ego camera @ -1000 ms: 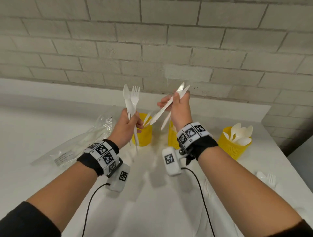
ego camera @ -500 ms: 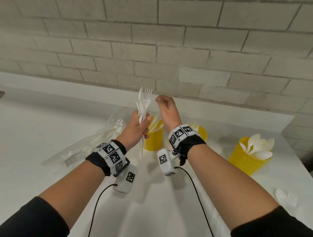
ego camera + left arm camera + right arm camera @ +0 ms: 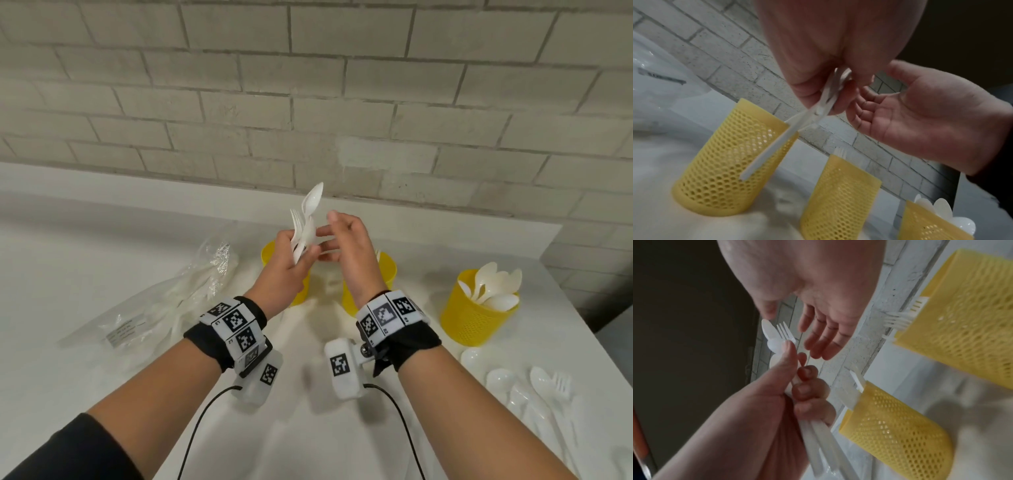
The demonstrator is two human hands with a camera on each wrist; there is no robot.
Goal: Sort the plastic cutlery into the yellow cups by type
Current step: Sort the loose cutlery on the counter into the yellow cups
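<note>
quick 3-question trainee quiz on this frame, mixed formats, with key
1. True or false: the right hand is gripping a knife.
2. Multiple choice: the bundle of cutlery in the left hand shows which pieces? A) knives only B) spoons and a fork C) forks only
3. Fill in: the rightmost yellow cup holds ____.

Key:
1. False. Its fingers are relaxed and reach toward the bundle, holding nothing.
2. B. The right wrist view shows spoon bowls and fork tines above the left thumb.
3. Spoons.
</note>
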